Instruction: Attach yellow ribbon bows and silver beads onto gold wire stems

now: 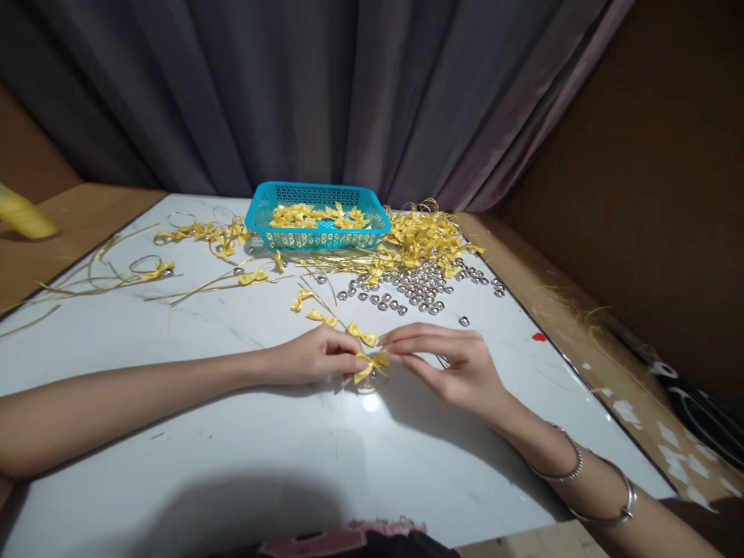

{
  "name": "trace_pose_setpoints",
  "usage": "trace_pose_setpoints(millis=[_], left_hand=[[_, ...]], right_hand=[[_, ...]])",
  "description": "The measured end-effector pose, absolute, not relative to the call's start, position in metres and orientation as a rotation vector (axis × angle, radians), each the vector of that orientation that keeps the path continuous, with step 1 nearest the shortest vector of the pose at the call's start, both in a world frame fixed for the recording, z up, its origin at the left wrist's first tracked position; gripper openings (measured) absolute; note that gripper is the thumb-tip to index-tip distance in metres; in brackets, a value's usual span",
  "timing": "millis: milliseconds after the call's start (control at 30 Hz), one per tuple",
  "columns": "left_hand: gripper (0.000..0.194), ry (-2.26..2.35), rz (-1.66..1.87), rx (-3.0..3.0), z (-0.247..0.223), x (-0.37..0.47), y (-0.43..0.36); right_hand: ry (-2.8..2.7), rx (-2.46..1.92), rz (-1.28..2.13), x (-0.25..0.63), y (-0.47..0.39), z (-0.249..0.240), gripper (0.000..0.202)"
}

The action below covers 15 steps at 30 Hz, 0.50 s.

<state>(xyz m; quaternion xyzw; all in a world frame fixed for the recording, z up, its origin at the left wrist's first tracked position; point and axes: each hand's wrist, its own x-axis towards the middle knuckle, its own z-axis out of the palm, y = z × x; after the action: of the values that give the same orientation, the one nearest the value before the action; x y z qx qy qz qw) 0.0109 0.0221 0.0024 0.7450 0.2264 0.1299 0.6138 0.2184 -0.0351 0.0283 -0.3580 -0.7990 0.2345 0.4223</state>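
Observation:
A yellow ribbon bow (pixel 377 361) is pinched between the thumb and fingers of my left hand (pixel 314 355), low over the table. A small silver bead and a thin wire loop show just beneath this bow. My right hand (pixel 456 358) comes in from the other side, its long fingers pressed together and its fingertips at the bow's right edge. Whatever those fingertips hold is too small to make out. Just beyond my hands lie another yellow bow (pixel 361 335) and further loose bows (pixel 322 318).
A blue basket (pixel 318 240) holding yellow bows stands at the back. Beside it are a heap of bows (pixel 427 236), silver beads (pixel 423 285) and gold wires (pixel 325 262). Wired bows (pixel 156 270) lie left. Black-handled scissors (pixel 700 415) and paper scraps (pixel 626 413) lie right.

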Motion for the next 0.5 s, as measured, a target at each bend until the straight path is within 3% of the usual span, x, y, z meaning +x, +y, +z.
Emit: trace_pose_setpoints(millis=[200, 500], left_hand=[[0.028, 0.568, 0.286, 1.746, 0.002, 0.01, 0.021], [0.028, 0.64, 0.34, 1.705, 0.003, 0.013, 0.021]], right_hand=[[-1.41, -0.981, 0.918, 0.246, -0.02, 0.043, 0.014], [-1.314, -0.977, 1.187, 0.256, -0.016, 0.054, 0.001]])
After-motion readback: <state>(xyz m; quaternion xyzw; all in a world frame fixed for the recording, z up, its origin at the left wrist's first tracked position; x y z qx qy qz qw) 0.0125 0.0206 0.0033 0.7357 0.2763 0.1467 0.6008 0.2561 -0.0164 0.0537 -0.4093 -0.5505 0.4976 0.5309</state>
